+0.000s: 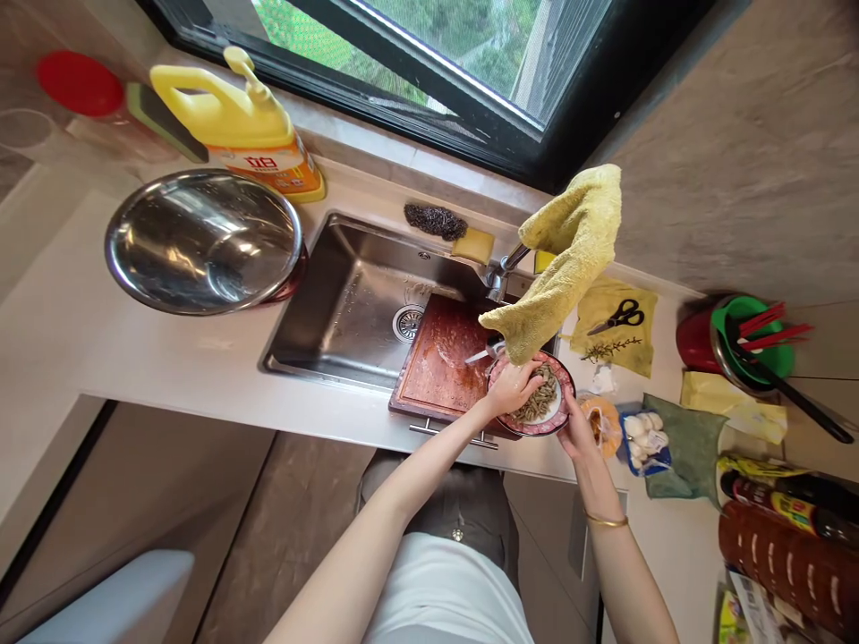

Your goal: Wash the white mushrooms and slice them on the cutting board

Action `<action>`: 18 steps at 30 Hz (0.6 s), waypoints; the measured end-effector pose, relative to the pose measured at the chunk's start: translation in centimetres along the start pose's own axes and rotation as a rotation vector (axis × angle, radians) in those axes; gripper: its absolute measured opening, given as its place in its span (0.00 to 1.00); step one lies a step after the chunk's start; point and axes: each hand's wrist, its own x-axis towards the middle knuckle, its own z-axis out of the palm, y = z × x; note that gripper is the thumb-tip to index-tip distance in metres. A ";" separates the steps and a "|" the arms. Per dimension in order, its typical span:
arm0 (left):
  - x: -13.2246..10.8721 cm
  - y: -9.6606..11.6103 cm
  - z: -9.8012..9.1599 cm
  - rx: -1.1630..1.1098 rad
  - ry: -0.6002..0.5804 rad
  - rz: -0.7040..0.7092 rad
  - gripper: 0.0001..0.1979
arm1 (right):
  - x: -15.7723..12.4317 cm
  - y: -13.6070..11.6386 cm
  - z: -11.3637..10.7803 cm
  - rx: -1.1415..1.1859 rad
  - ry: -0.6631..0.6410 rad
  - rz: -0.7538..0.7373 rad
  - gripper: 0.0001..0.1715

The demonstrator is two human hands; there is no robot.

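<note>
A pink-rimmed plate (pixel 561 374) with a white middle is between my hands, over the right end of a wet wooden cutting board (pixel 429 380). Small greenish-brown elongated pieces (pixel 537 404) are heaped on it. My left hand (pixel 514 389) grips the plate's left edge, its fingers reaching over the rim by the pieces. At the right edge, my right hand (pixel 577 431) is closed around the rim, thumb on top. A knife (pixel 478 356) with a pale blade lies on the board beside the plate, its handle partly hidden. A yellow cloth (pixel 577 241) drapes over the faucet just beyond.
The board spans the right side of the steel sink (pixel 362 309). Left stand a large metal bowl (pixel 201 241) and a yellow detergent jug (pixel 255 134). Rightward lie scissors (pixel 617 316), packed white mushrooms (pixel 645 440), a red pot (pixel 698 335) and bottles (pixel 771 501).
</note>
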 end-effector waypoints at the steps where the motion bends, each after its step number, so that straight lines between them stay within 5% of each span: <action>1: 0.0 0.1 0.2 -0.008 -0.001 0.003 0.18 | 0.0 0.0 -0.3 -0.024 -0.003 -0.013 0.21; 10: 0.0 0.9 1.4 -0.101 -0.017 -0.031 0.18 | -0.1 -0.4 -2.3 -0.128 0.034 -0.050 0.24; 18: 0.3 0.9 2.1 -0.124 0.000 -0.041 0.19 | 0.0 -1.4 -2.0 -0.147 0.041 -0.057 0.24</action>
